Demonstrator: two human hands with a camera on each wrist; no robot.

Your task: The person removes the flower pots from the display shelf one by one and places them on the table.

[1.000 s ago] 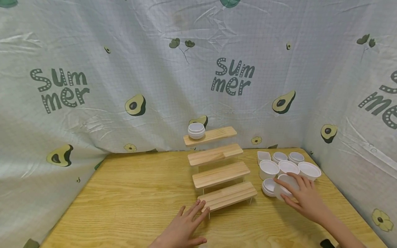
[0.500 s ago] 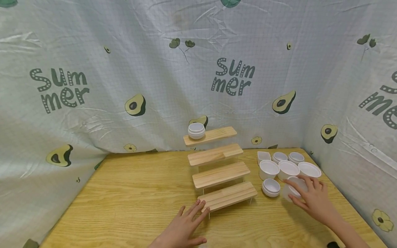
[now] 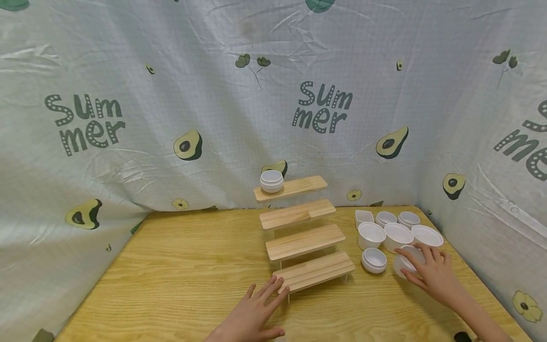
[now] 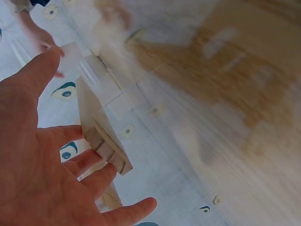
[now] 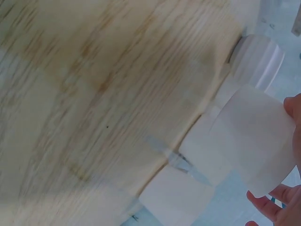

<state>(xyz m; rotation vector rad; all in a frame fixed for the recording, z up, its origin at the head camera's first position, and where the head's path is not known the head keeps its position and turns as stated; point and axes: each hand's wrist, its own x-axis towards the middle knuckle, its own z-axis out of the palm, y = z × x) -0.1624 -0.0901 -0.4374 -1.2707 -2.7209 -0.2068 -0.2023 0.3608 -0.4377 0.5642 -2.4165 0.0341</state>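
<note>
My right hand (image 3: 433, 278) holds a white plastic cup (image 3: 400, 265) by its rim at the right of the table, thumb on the near side and fingers across the far side. In the right wrist view this cup (image 5: 254, 136) is upside down in the picture, and a ribbed white jar (image 5: 257, 61) shows beside it. My left hand (image 3: 256, 308) has its fingers spread, fingertips at the left end of the lowest step of a wooden four-tier display stand (image 3: 314, 271). In the left wrist view those fingers touch the step's end (image 4: 110, 150). A white jar (image 3: 271, 182) sits on the top step's left end.
Left of the held cup stands a low white jar (image 3: 373, 261). Behind are several white tubs (image 3: 371, 236), with a square white container (image 3: 364, 217) and two small jars (image 3: 386, 217) at the back. A printed curtain (image 3: 213, 156) borders the wooden table (image 3: 183, 275).
My right hand has shifted right with the cup, away from the low white jar, which now shows fully. My left hand stays on the stand.
</note>
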